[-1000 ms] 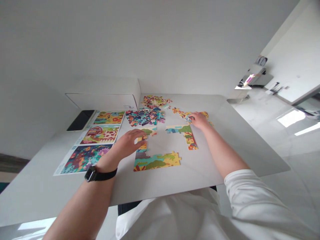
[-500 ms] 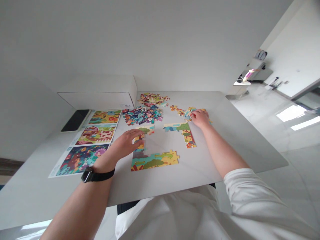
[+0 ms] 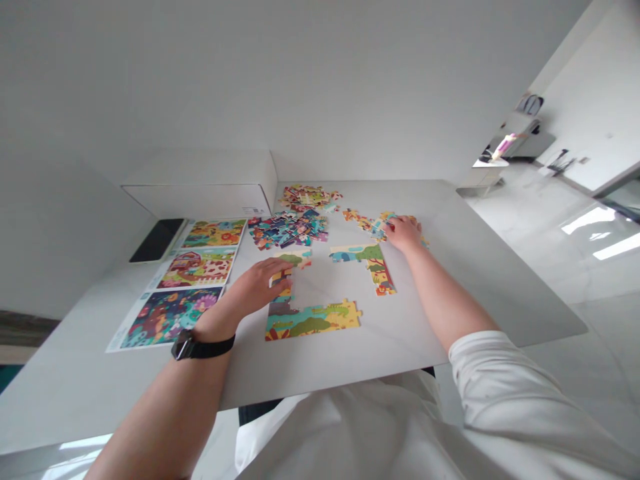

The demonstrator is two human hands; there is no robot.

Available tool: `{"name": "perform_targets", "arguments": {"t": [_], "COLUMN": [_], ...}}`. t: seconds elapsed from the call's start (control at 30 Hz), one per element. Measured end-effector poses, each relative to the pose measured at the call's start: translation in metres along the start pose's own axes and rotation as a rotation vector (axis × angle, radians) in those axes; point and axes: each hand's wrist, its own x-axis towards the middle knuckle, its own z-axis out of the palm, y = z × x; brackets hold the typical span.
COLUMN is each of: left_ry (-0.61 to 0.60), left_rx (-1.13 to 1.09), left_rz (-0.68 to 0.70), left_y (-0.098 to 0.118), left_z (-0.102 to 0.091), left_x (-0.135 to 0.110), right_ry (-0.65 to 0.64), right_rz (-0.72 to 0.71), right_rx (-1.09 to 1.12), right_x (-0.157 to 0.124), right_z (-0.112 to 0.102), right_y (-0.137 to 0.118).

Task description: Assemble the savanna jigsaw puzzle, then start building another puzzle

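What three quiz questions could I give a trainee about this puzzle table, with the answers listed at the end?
1. True or false: the partly built puzzle forms an unbroken frame.
2. How many printed pictures lie to the left of the puzzle?
3. What is the right hand nearest to?

Key:
1. False; there are gaps in it.
2. Three.
3. Loose pieces, many of them yellow or orange; whether it holds one is hard to tell.

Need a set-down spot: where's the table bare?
Bare: table right of the right forearm; the strip between the partial puzzle and the near edge. Crowded: far side, with puzzle piles and the right hand at loose pieces; left, with printed pictures.
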Motion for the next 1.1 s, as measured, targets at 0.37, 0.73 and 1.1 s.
{"name": "perform_targets", "arguments": {"t": [0.37, 0.73, 1.1], "left_ry": [0.039, 0.026, 0.034], "left_rx": [0.025, 0.031, 0.053], "left_rz": [-0.018, -0.028, -0.029], "left_y": [0.0, 0.008, 0.008], "left_z": [-0.001, -0.006, -0.005], "left_x": [-0.001, 0.0, -0.001], "right_ry": [0.003, -0.023, -0.006], "right_rz": [-0.142, -0.1, -0.192], "right_rx": [0.053, 0.035, 0.074], "right_x": [0.001, 0.005, 0.01], "right_z": [0.003, -0.001, 0.006], "right_y": [0.007, 0.009, 0.021]}}
